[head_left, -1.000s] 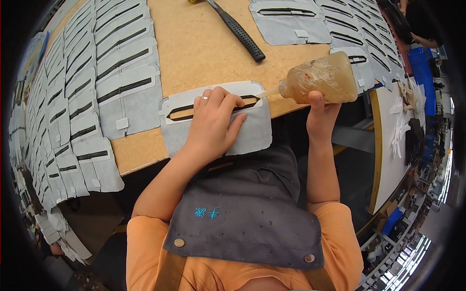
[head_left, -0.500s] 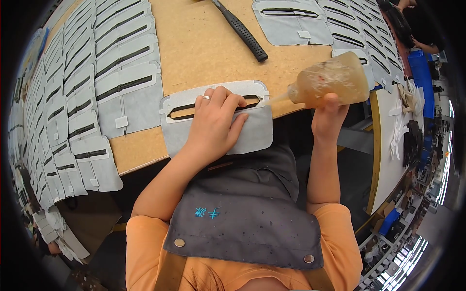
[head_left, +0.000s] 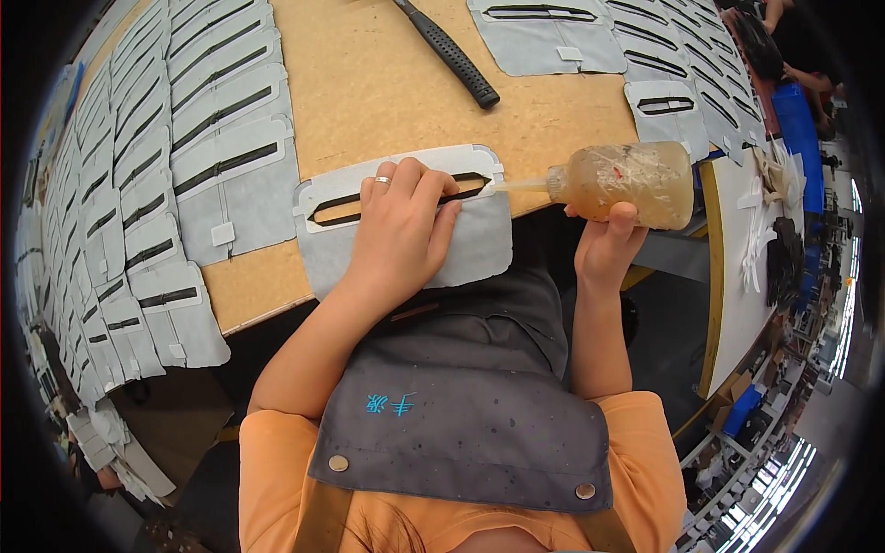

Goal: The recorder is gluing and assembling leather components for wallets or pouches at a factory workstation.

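Observation:
A grey cut-out panel (head_left: 479, 244) with a long dark slot lies at the near edge of the wooden table (head_left: 387, 88). My left hand (head_left: 401, 226), a ring on one finger, presses flat on it with the fingers over the slot. My right hand (head_left: 604, 249) grips a squeeze bottle of amber glue (head_left: 627, 182) held sideways. Its pale nozzle points left and touches the panel's right end beside the slot.
Rows of similar grey slotted panels (head_left: 221, 157) overlap along the table's left side, and more panels (head_left: 590, 41) lie at the far right. A black-handled hammer (head_left: 452, 55) rests on the tabletop behind the panel. A white side table (head_left: 737, 276) stands to the right.
My right hand has turned the glue bottle further sideways and moved it right, bringing the nozzle tip to the panel's right end. My left hand stays on the panel.

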A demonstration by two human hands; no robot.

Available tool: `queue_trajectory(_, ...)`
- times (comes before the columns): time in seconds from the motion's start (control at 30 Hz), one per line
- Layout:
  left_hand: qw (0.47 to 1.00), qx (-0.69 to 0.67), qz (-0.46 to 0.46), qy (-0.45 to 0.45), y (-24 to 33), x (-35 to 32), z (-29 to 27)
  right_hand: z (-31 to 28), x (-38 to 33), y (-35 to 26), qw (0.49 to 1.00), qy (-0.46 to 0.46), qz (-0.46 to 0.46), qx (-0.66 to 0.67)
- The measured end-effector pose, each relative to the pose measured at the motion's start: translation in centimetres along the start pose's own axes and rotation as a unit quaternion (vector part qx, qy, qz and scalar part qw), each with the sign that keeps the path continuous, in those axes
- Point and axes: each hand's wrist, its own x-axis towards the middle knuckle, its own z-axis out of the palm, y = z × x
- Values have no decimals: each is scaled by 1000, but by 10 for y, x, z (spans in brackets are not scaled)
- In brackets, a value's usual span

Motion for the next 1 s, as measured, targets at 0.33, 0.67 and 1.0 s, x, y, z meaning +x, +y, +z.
queue_trajectory(0.33,1000,3,1,6,1,1,0,-1,-15,2,987,-58,-108,-106)
queue_trajectory(0.67,1000,1,0,10,-1,-2,3,-4,-15,7,956,-88,-164,-229)
queue_trajectory(1.0,1000,-20,7,5,1,16,-4,-24,34,-29,836,-134,211,489)
